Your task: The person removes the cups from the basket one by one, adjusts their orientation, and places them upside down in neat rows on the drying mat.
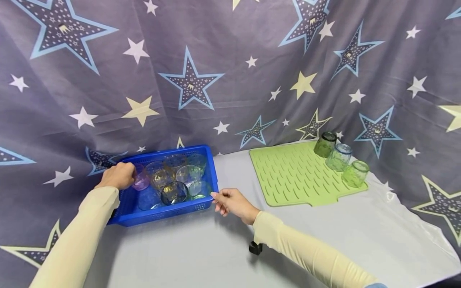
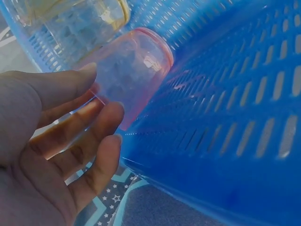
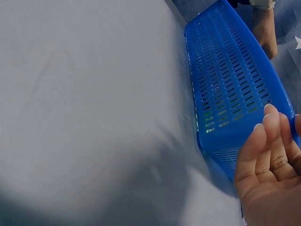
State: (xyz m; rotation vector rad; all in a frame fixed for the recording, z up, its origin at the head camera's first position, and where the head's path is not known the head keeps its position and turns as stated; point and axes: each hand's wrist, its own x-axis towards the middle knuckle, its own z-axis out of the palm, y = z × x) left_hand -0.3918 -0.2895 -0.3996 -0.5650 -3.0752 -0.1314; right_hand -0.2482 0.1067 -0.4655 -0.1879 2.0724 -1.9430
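A blue plastic basket (image 1: 162, 216) with slotted sides holds several clear, tinted glasses. At its left end my left hand (image 1: 117, 176) reaches in and holds a pink glass (image 2: 136, 70), thumb on one side and fingers on the other. Beside the pink one are an amber glass (image 1: 161, 180) and a blue glass (image 1: 148, 201). A dark grey glass (image 1: 174, 195) and a pale green glass (image 1: 199, 191) sit along the front side. My right hand (image 1: 234, 204) pinches the basket's rim at the front right corner.
Right of the basket, a green ridged drying mat (image 1: 288, 172) lies on the white-covered table (image 1: 187, 252). Along its right edge stand a dark green glass (image 1: 325, 145), a light blue glass (image 1: 339, 157) and a lime green glass (image 1: 355, 174). A star-patterned curtain (image 1: 230, 60) hangs behind.
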